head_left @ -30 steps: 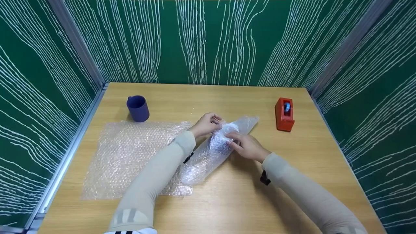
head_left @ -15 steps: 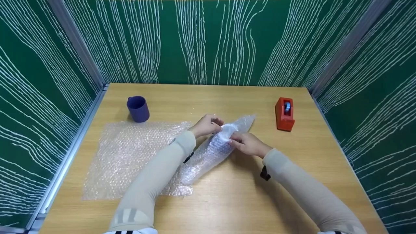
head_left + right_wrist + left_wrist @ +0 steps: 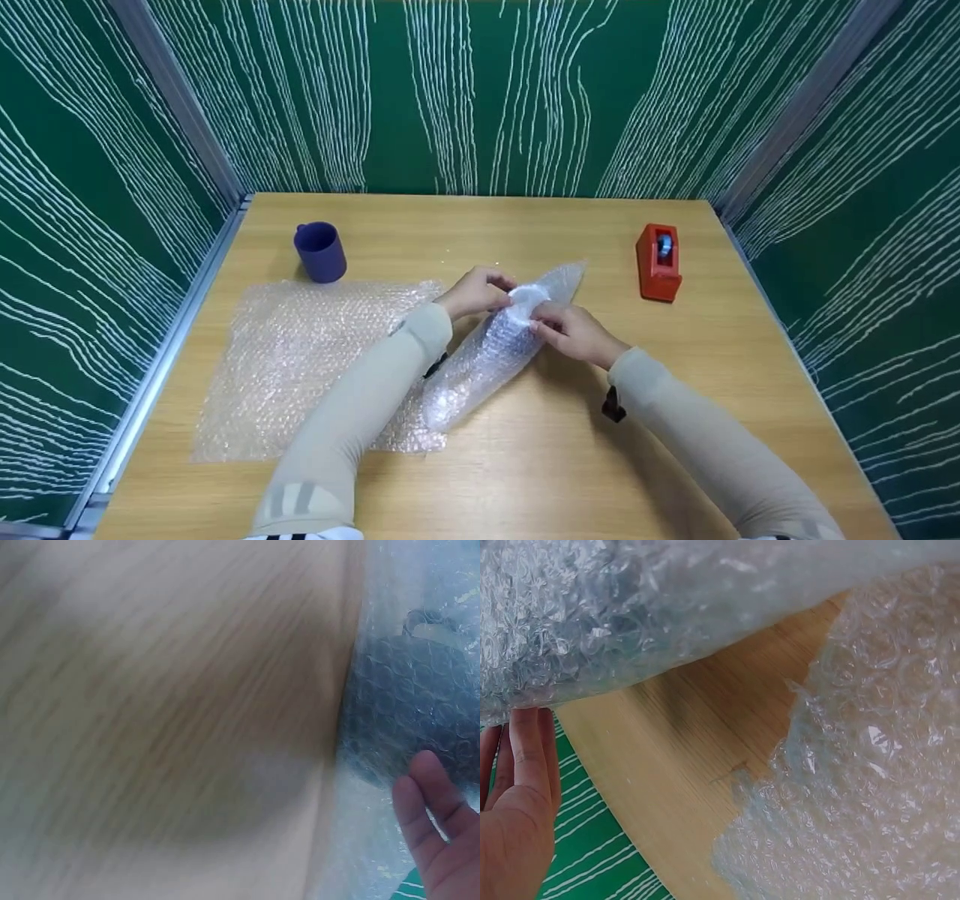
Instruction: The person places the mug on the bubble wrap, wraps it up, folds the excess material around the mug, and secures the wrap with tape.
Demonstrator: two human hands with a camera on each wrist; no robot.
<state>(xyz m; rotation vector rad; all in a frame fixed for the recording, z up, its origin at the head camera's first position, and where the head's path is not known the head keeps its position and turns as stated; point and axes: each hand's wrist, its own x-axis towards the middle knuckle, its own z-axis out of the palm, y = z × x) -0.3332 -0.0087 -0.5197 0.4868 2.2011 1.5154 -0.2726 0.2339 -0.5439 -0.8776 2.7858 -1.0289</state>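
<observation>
A bubble-wrap roll (image 3: 486, 366) lies diagonally mid-table, its far end tapering flat. Inside it, the right wrist view shows a dark mug-like shape (image 3: 412, 682) with a handle loop, blurred by the plastic. My left hand (image 3: 476, 291) grips the roll's upper left side, fingers bent; from the left wrist its fingers (image 3: 529, 754) meet the edge of the wrap. Opposite, my right hand (image 3: 574, 332) pinches the wrap beside a bright round end; its fingertips (image 3: 424, 765) press against the wrapped dark shape. Part of each hand's contact is hidden.
A flat bubble-wrap sheet (image 3: 300, 367) covers the table's left side, partly under my left forearm. Behind it stands a dark blue mug (image 3: 322, 255). A red tape dispenser (image 3: 658, 262) is at the back right. Green panels (image 3: 420, 97) enclose the wooden table (image 3: 525, 480).
The right fingers have drawn together on the wrap, and the roll looks tighter and narrower. Its far tip has shifted slightly left. The left hand has hardly moved.
</observation>
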